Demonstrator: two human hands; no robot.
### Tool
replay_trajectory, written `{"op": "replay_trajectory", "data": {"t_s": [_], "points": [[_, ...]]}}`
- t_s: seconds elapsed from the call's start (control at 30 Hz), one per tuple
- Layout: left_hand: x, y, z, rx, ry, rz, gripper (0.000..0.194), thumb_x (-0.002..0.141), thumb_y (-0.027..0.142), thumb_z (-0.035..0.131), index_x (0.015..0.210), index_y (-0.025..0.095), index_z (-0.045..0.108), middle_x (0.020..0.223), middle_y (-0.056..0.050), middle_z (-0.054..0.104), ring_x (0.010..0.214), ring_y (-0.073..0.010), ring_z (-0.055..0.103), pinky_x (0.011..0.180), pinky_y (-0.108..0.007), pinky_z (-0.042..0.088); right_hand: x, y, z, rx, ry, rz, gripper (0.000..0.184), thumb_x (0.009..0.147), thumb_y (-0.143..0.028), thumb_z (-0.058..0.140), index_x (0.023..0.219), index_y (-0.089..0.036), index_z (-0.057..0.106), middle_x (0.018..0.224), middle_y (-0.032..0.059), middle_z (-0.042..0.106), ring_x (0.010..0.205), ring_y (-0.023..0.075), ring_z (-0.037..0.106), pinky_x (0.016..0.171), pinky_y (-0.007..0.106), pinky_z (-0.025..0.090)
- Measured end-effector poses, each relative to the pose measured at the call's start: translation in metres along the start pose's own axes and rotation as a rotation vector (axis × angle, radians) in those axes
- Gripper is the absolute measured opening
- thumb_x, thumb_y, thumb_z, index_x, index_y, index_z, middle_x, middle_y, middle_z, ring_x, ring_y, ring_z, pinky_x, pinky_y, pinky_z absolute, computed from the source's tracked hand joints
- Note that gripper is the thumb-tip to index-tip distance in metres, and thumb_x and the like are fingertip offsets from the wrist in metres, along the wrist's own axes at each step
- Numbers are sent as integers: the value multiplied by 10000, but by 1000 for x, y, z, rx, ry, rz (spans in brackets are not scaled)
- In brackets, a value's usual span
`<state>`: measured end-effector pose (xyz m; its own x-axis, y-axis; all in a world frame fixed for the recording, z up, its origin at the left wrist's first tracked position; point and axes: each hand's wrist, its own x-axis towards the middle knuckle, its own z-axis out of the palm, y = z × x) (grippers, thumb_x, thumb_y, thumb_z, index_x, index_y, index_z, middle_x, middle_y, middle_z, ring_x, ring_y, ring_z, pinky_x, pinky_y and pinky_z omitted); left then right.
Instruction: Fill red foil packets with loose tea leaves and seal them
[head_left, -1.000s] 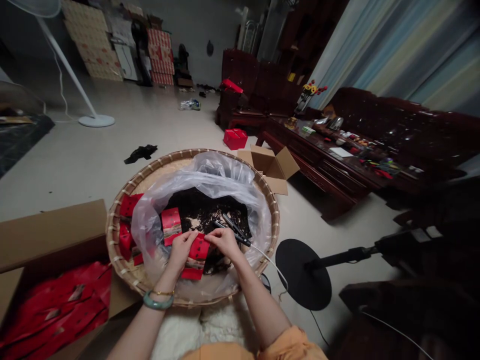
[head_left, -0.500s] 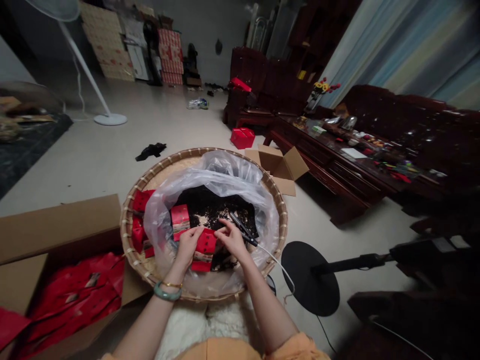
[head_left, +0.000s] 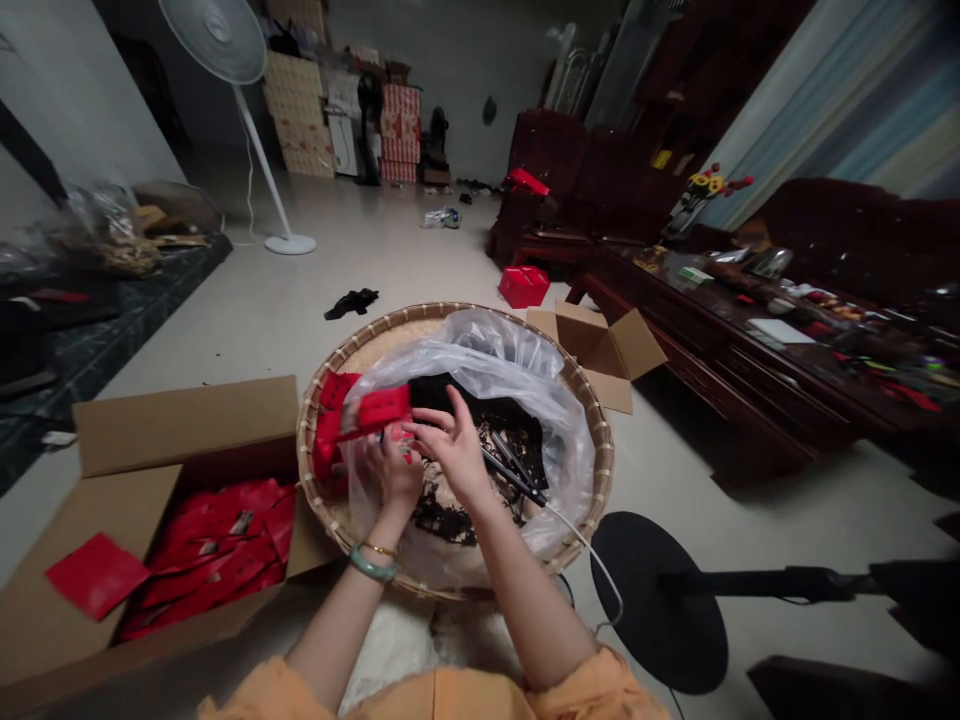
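A clear plastic bag [head_left: 559, 400] lines a round woven basket [head_left: 606, 440] before me, holding dark loose shreds [head_left: 442, 522]. My left hand [head_left: 396, 478] is closed at a small red packet, its fingers partly hidden. A motion-blurred red packet [head_left: 377, 410] is raised just above it, over the bag's left side. My right hand [head_left: 459, 455] has its fingers spread, fingertips close to the packets' right ends; contact is unclear. A black hair straightener [head_left: 517, 480] with a white cord lies in the bag beside my right hand.
More red packets [head_left: 328, 440] lie at the basket's left inside edge. An open carton [head_left: 187, 425] on the left holds many red packets. Another open carton [head_left: 600, 350] stands behind the basket. A round black stand base [head_left: 660, 600] sits right, a white fan [head_left: 289, 243] far left.
The red packet has gone from the bag's middle up and leftwards. Both hands have come together, the right with fingers more spread. The view has turned left.
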<state>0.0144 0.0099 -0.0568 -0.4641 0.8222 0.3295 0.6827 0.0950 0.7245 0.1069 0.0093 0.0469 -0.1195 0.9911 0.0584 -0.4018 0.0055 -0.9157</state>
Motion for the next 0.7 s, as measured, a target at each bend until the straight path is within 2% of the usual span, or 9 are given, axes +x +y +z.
{"op": "replay_trajectory", "data": {"t_s": [0.03,0.1,0.17,0.23,0.37,0.47,0.57,0.63,0.7], "points": [[2,1,-1,61,-18,-5,564,775,200,497,1320,92,398,1365,-232,343,1252,-397,287,991,-560,242,2,2,7,30,-57,15,815,668,-384,707,1349,-290,270,1066,43,624,887,186,664,747,324,553],[6,2,-4,205,-59,-6,612,771,216,509,1352,94,356,1325,-232,396,1188,-395,353,937,-535,303,6,13,5,21,-84,52,665,674,-394,700,1255,-247,413,1072,65,635,948,201,650,805,344,537],[9,5,-8,324,-127,12,663,772,231,520,1380,77,306,1249,-239,458,1108,-383,414,874,-501,347,10,30,-15,-73,-25,97,500,676,-397,685,1106,-195,531,1022,79,654,923,203,653,829,359,525],[11,6,-11,411,-174,17,676,778,238,527,1385,59,290,1162,-226,512,1044,-361,451,832,-468,368,13,51,-43,-232,51,102,410,666,-376,678,1010,-176,580,970,84,669,895,208,650,822,370,522],[12,6,-11,457,-222,6,557,791,242,535,1315,97,416,1082,-165,572,991,-326,486,801,-431,388,17,88,-84,-512,147,-4,281,691,-290,634,953,-191,624,896,56,687,839,188,645,837,365,505],[13,1,-8,401,-264,45,348,818,237,509,1151,169,585,1010,-121,608,955,-300,512,778,-400,407,20,106,-91,-579,165,40,354,703,-246,604,1053,-193,605,917,62,681,797,186,645,761,355,528],[14,-7,-6,298,-265,140,257,832,212,494,1029,180,656,917,-104,625,877,-261,541,759,-364,427,25,113,-88,-657,171,73,507,714,-248,591,1210,-163,529,1052,119,643,726,184,637,705,368,536],[13,-11,-5,213,-236,215,231,831,204,506,986,182,677,868,-95,639,839,-243,554,765,-355,437,30,110,-84,-719,149,7,563,732,-242,575,1279,-150,478,1152,154,590,740,185,631,732,377,530],[12,-14,-2,113,-205,283,210,832,213,522,956,191,690,869,-85,664,835,-235,570,775,-357,449,34,102,-80,-767,102,-115,558,749,-208,550,1300,-168,469,1223,155,539,836,192,623,782,365,518]]}}
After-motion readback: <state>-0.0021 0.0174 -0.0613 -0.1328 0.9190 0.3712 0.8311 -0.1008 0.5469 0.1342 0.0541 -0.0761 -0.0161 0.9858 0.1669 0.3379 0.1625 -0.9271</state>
